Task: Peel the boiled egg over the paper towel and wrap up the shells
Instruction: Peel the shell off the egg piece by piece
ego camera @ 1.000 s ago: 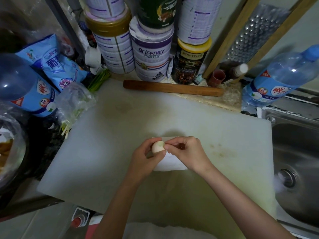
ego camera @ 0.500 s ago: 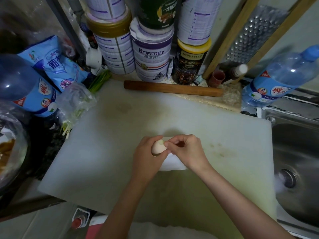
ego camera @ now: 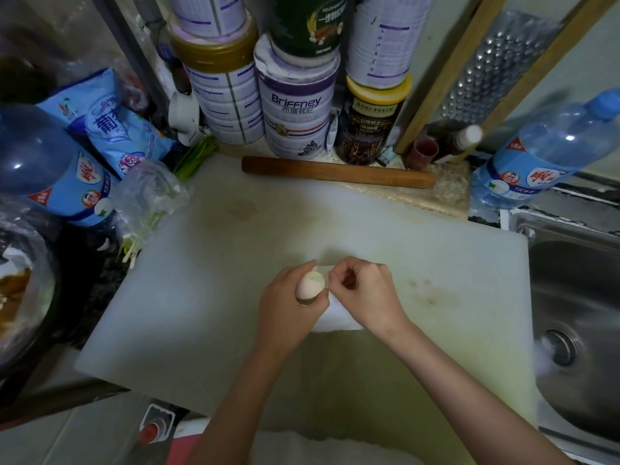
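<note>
My left hand [ego camera: 288,310] grips a boiled egg [ego camera: 309,284] above the middle of the white cutting board [ego camera: 208,297]. The egg's upper part shows a pale peeled patch; the lower part still has its beige shell. My right hand [ego camera: 364,297] is just right of the egg, fingers curled, its fingertips pinched together at the egg's right side; whether a shell piece is between them I cannot tell. A folded white paper towel [ego camera: 335,318] lies on the board under both hands, mostly hidden by them.
A wooden rolling pin [ego camera: 335,172] lies along the board's far edge, with stacked tins [ego camera: 295,105] behind it. Blue water bottles stand at left [ego camera: 50,169] and right [ego camera: 543,152]. A bag of greens [ego camera: 151,203] lies at left; a steel sink [ego camera: 577,317] at right.
The left hand has turned the egg so more of its top shows. The right fingertips have shifted slightly right, away from the egg's top.
</note>
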Available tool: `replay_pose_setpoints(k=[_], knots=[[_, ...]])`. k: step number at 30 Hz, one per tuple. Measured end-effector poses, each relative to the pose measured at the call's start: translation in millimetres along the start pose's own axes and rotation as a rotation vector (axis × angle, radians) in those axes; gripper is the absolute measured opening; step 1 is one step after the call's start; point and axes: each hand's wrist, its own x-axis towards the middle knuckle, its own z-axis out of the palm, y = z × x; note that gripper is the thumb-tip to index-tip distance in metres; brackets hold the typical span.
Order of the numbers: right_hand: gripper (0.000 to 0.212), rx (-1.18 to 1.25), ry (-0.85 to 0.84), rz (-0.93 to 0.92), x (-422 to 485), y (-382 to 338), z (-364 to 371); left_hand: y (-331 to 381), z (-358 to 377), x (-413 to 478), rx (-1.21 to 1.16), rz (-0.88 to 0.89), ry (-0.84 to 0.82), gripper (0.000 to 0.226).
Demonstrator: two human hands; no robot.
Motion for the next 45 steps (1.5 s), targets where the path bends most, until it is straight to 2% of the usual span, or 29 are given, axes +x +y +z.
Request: replay_pose_setpoints(k=[8, 16, 22, 29, 37, 45], knots=[[0.013, 0.022, -0.057, 0.073, 7, 16, 5, -7, -6, 0, -0.205, -0.187, -0.052, 0.033], [0.013, 0.289, -0.172, 0.145, 5, 11, 2, -11, -3, 2, -0.249, -0.169, -0.062, 0.032], [0.012, 0.342, -0.182, 0.200, 5, 5, -1, -10, -2, 4, -0.242, -0.117, -0.064, 0.033], [0.021, 0.198, -0.141, 0.137, 1, 0, 0, -7, -1, 5, -0.207, -0.085, -0.041, 0.037], [0.015, -0.109, -0.015, -0.052, -1, -3, 6, -6, 2, 3, -0.179, -0.085, -0.032, 0.039], [0.010, -0.076, 0.041, -0.036, 3, 1, 4, -7, -1, 4, -0.255, -0.150, -0.071, 0.037]])
